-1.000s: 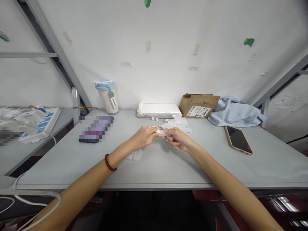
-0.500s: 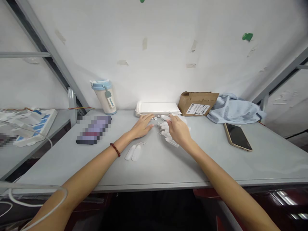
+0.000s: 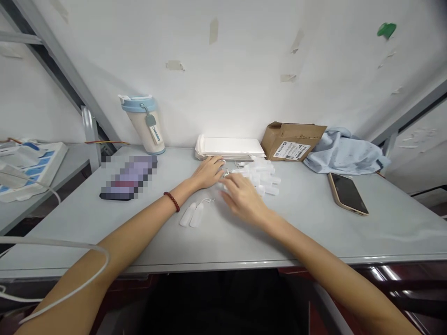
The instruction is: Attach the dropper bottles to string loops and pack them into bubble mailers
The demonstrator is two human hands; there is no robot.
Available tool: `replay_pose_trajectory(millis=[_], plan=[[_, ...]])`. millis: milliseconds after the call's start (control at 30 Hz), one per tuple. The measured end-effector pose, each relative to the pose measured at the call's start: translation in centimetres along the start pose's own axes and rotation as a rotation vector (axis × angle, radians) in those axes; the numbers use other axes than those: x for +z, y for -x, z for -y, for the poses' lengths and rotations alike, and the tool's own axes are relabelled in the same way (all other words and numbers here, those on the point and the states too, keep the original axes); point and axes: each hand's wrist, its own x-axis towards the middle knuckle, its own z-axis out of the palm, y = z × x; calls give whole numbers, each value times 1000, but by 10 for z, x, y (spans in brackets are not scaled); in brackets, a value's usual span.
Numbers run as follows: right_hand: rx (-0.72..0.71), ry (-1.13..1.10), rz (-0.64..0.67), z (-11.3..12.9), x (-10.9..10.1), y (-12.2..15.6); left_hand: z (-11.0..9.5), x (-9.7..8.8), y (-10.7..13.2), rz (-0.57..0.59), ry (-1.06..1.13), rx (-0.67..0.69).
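My left hand [image 3: 206, 171] lies on the grey table [image 3: 223, 232] with its fingers stretched toward some tiny white caps and a pile of small clear plastic bottles [image 3: 262, 175]. My right hand [image 3: 240, 197], blurred by motion, hovers palm down just in front of that pile; its fingertips are smeared. Two small white bottles [image 3: 192, 215] with a thin cord lie side by side near my left wrist, which wears a dark red bead bracelet [image 3: 172, 201].
At the back stand a blue-lidded cup [image 3: 144, 123], a stack of white trays [image 3: 228, 148], an open cardboard box [image 3: 291, 142] and a light blue cloth [image 3: 344, 152]. A phone [image 3: 347, 193] lies face up on the right. A blurred dark object [image 3: 127, 177] lies on the left.
A second ago both hands held a small clear piece between them. They let go and reached to the pile; my right hand has since drawn back toward me.
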Motion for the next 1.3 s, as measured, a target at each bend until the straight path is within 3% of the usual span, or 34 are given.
replay_pose_trajectory(millis=[100,267,633,967,1167,1300], plan=[[-216,-90,14,19,5,9,-2,0,3,-39,14,3],[-351,-157,112,34,10,18,-5,-2,6,-91,24,-15],[-316,-272,279,32,7,16,-1,0,5,-82,59,-81],[-313,-297,300,30,7,16,-5,-5,9,-61,148,-144],[-327,-247,265,25,10,16,-4,-11,11,-81,292,-272],[-270,-252,134,11,9,13,-2,-27,15,-122,426,-390]])
